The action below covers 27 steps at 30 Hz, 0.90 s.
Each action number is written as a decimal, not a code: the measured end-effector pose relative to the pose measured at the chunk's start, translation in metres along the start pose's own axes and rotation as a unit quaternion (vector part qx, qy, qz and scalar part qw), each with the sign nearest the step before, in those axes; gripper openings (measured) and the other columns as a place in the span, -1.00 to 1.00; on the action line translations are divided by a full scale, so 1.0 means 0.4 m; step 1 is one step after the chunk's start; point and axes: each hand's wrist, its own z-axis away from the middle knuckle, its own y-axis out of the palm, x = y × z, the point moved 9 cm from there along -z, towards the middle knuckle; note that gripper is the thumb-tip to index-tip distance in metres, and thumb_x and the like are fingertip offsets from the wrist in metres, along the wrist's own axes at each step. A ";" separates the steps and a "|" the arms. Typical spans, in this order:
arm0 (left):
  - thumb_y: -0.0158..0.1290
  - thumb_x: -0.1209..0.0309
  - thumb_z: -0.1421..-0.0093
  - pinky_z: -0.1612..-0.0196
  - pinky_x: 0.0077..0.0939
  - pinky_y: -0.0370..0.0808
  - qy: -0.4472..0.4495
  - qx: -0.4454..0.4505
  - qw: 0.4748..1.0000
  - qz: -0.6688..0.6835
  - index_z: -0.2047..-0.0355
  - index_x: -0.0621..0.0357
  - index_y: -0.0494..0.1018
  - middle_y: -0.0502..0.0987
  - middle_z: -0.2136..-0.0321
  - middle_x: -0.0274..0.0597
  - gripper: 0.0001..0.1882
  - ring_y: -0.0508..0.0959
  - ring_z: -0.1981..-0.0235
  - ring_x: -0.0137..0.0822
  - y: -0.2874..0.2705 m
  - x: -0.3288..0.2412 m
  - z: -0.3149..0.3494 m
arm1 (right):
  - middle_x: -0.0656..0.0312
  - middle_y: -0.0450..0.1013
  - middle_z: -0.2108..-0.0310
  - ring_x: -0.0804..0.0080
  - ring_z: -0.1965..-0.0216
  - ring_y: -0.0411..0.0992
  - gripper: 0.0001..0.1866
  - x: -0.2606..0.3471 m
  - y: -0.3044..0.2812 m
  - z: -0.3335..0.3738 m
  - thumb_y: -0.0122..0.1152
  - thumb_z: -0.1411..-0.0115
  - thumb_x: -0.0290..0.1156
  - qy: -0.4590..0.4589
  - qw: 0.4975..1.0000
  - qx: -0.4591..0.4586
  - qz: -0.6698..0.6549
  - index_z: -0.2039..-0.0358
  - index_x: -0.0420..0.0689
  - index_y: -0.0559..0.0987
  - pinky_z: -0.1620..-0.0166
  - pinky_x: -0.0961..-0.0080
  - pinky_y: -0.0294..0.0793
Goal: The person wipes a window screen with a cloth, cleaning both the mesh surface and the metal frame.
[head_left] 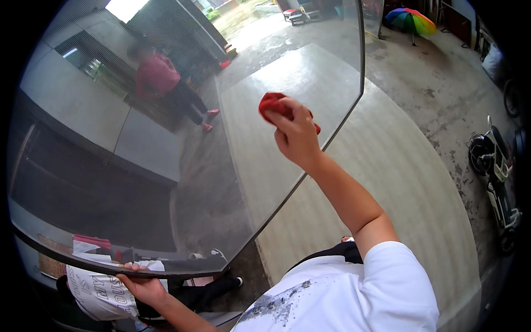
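A large see-through pane (204,166) with a dark edge stands tilted across the left and middle of the view. My right hand (297,133) is closed on a bunched red cloth (271,104), held up at the pane's right part. Whether the cloth presses on the surface or is just off it, I cannot tell. At the lower left my left hand (145,289) grips the pane's bottom edge, with its fingertips showing over the rim and the palm below it.
A person (102,293) in a printed white shirt is close to my left hand. Another person (157,74) in a pink top shows in the pane. On the concrete floor at the right are a two-wheeler (498,177) and, farther off, an opened rainbow umbrella (412,21).
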 end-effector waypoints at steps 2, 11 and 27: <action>0.06 0.21 -0.25 0.25 -0.56 0.55 -0.001 0.011 1.000 -0.001 0.14 0.16 0.43 0.53 0.30 -0.26 -0.70 0.52 0.32 -0.38 0.004 0.000 0.003 | 0.06 0.35 0.07 0.06 0.07 0.35 -0.52 -0.058 -0.016 -0.008 0.15 0.15 -0.64 0.048 0.998 -0.043 0.021 0.13 -0.04 0.60 0.07 0.20 0.39; 0.07 0.21 -0.25 0.27 -0.58 0.56 0.010 0.010 1.000 -0.020 0.15 0.16 0.43 0.53 0.30 -0.26 -0.70 0.52 0.33 -0.40 0.013 0.017 0.005 | 0.11 0.37 0.08 0.10 0.08 0.36 -0.50 0.050 0.022 0.030 0.12 0.16 -0.69 -0.027 0.997 0.064 -0.044 0.13 -0.03 0.59 0.04 0.30 0.41; 0.02 0.20 -0.28 0.35 -0.64 0.54 0.002 -0.033 0.999 -0.037 0.12 0.15 0.42 0.52 0.34 -0.31 -0.70 0.51 0.39 -0.45 -0.044 0.008 0.005 | -0.06 0.30 0.01 -0.01 -0.03 0.29 -0.53 -0.270 -0.017 0.001 0.03 0.07 -0.69 0.187 0.974 -0.091 -0.089 0.07 -0.20 0.52 -0.12 0.31 0.31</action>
